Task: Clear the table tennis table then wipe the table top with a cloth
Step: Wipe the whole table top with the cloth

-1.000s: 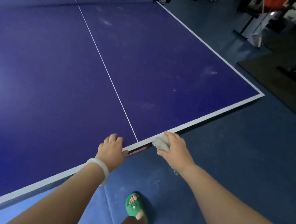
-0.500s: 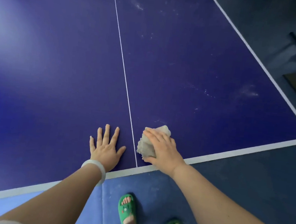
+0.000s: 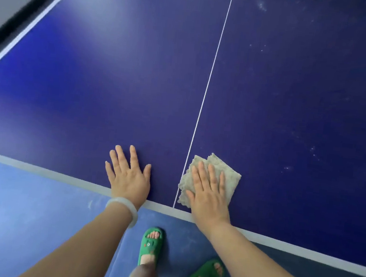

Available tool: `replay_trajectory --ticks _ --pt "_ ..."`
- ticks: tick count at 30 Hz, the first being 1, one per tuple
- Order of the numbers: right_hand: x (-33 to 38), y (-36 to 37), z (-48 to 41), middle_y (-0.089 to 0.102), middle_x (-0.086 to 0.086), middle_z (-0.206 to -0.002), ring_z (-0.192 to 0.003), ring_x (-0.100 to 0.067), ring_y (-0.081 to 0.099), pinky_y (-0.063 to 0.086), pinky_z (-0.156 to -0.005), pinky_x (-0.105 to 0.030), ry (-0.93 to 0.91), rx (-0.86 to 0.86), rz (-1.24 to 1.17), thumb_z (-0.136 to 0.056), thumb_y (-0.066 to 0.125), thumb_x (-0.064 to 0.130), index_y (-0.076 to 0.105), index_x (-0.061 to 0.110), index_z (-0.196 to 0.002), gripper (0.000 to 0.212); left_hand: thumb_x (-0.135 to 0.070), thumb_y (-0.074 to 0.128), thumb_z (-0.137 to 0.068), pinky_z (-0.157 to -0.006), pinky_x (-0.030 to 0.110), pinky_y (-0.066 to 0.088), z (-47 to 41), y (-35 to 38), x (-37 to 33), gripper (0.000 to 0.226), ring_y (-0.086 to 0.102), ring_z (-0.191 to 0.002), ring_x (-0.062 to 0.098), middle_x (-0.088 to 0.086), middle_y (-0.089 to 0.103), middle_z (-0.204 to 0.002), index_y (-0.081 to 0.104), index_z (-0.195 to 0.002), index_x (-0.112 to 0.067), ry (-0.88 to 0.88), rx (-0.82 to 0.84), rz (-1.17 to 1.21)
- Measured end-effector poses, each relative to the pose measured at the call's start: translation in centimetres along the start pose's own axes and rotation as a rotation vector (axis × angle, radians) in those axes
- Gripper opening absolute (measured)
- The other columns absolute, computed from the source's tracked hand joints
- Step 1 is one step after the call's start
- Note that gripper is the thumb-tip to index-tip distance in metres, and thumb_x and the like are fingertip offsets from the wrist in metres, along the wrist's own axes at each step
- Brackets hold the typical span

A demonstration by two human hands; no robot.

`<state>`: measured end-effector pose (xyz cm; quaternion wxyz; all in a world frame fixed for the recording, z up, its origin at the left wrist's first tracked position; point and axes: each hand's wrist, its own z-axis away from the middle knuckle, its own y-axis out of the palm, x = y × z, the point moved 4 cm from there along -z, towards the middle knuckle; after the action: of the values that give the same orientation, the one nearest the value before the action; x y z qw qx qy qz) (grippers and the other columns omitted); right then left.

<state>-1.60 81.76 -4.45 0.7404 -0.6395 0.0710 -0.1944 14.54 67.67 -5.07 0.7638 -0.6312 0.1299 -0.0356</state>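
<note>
Flat right hand (image 3: pixel 211 195) on nubby cloth (image 3: pixel 230 177)

Smooth and softly glossy across the dark blue table top (image 3: pixel 295 93), with a pale sheen at upper left of the frame and chalky specks at right; flat matt white along the edge line (image 3: pixel 38 169). Nubbly, fuzzy and matt in the beige cloth (image 3: pixel 230 177) at lower centre, like worn terry. Milky and polished on the bangle (image 3: pixel 122 202); rubbery, foam-like matt in the green slippers (image 3: pixel 151 243); scuffed and dull over the blue floor mat (image 3: pixel 23 211).
</note>
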Motion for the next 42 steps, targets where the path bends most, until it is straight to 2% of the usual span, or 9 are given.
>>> replay_trajectory --ticks 5,12,16,23,25,31,33,38,42 --pt "0.8 0.7 -2.8 -0.005 0.001 -0.165 -0.152 -0.025 -0.011 -0.004 -0.122 -0.053 -0.214 0.039 0.073 -0.102 0.025 0.045 0.005 0.019 -0.158 0.065 -0.052 0.024 -0.1 -0.121 0.051 -0.004 0.0 1.5 0.5 0.072 -0.007 -0.151 0.034 0.017 -0.005 -0.164 0.005 -0.158 -0.015 -0.122 -0.018 -0.028" --pt "0.8 0.3 -5.8 -0.013 -0.001 -0.165 -0.15 -0.029 -0.016 -0.007 -0.119 -0.057 0.024 0.052 0.009 -0.1 0.026 0.052 -0.001 0.03 -0.158 0.067 -0.05 0.019 -0.099 -0.121 0.051 -0.003 0.1 1.9 0.6 0.069 -0.004 -0.151 0.033 0.017 -0.001 -0.164 0.006 -0.157 -0.015 -0.14 -0.063 -0.062" --pt "3.5 0.9 -4.4 -0.004 -0.002 -0.166 -0.151 -0.036 -0.007 0.001 -0.118 -0.063 -0.103 0.052 0.077 -0.101 0.023 0.049 0.007 0.031 -0.158 0.061 -0.048 0.02 -0.1 -0.121 0.051 -0.002 0.2 1.9 0.6 0.068 -0.005 -0.151 0.033 0.017 -0.002 -0.164 0.005 -0.157 -0.015 -0.137 -0.062 -0.055" --pt "8.0 0.2 -13.4 -0.014 0.004 -0.164 -0.149 -0.033 -0.019 -0.011 -0.116 -0.061 -0.236 0.095 0.084 -0.102 0.024 0.047 0.005 0.036 -0.157 0.059 -0.047 0.018 -0.102 -0.121 0.052 -0.004 0.2 1.9 0.6 0.066 -0.01 -0.151 0.034 0.018 -0.007 -0.163 0.002 -0.157 -0.014 -0.126 -0.035 -0.045" --pt "7.1 0.1 -14.3 -0.015 0.006 -0.164 -0.15 -0.031 -0.018 -0.011 -0.117 -0.06 -0.187 0.08 0.085 -0.102 0.025 0.048 0.004 0.038 -0.156 0.059 -0.046 0.019 -0.101 -0.121 0.052 -0.005 0.1 1.9 0.6 0.067 -0.011 -0.15 0.034 0.018 -0.008 -0.163 0.0 -0.157 -0.014 -0.131 -0.026 -0.046" --pt "1.5 0.1 -10.1 -0.012 -0.001 -0.165 -0.151 -0.034 -0.011 -0.002 -0.118 -0.062 0.316 0.006 0.051 -0.102 0.02 0.051 -0.003 0.031 -0.157 0.063 -0.046 0.017 -0.101 -0.12 0.053 -0.007 0.2 2.1 0.7 0.067 -0.014 -0.15 0.034 0.018 -0.01 -0.163 -0.001 -0.157 -0.014 -0.132 -0.012 -0.034" --pt "2.9 0.7 -8.0 -0.01 -0.003 -0.165 -0.151 -0.036 -0.009 -0.001 -0.118 -0.062 0.309 -0.022 0.047 -0.102 0.019 0.05 -0.003 0.029 -0.157 0.064 -0.046 0.017 -0.101 -0.12 0.053 -0.006 0.1 2.0 0.7 0.067 -0.013 -0.15 0.035 0.018 -0.009 -0.163 0.0 -0.157 -0.014 -0.13 -0.009 -0.03" --pt "1.6 0.6 -4.7 -0.003 0.002 -0.166 -0.152 -0.026 -0.006 0.005 -0.121 -0.055 -0.056 0.035 0.11 -0.101 0.015 0.05 0.009 0.027 -0.158 0.062 -0.045 0.023 -0.101 -0.121 0.053 -0.004 0.1 1.9 0.8 0.067 -0.009 -0.15 0.035 0.019 -0.005 -0.163 0.006 -0.157 -0.012 -0.12 -0.015 -0.008" --pt "-2.7 -0.5 -4.5 -0.009 0.012 -0.165 -0.15 -0.015 -0.018 -0.011 -0.121 -0.047 0.119 0.057 -0.038 -0.099 0.024 0.052 -0.005 0.03 -0.157 0.069 -0.045 0.021 -0.102 -0.12 0.054 -0.005 0.2 1.8 0.7 0.067 -0.008 -0.15 0.036 0.02 -0.004 -0.163 0.006 -0.157 -0.012 -0.12 -0.002 -0.009"
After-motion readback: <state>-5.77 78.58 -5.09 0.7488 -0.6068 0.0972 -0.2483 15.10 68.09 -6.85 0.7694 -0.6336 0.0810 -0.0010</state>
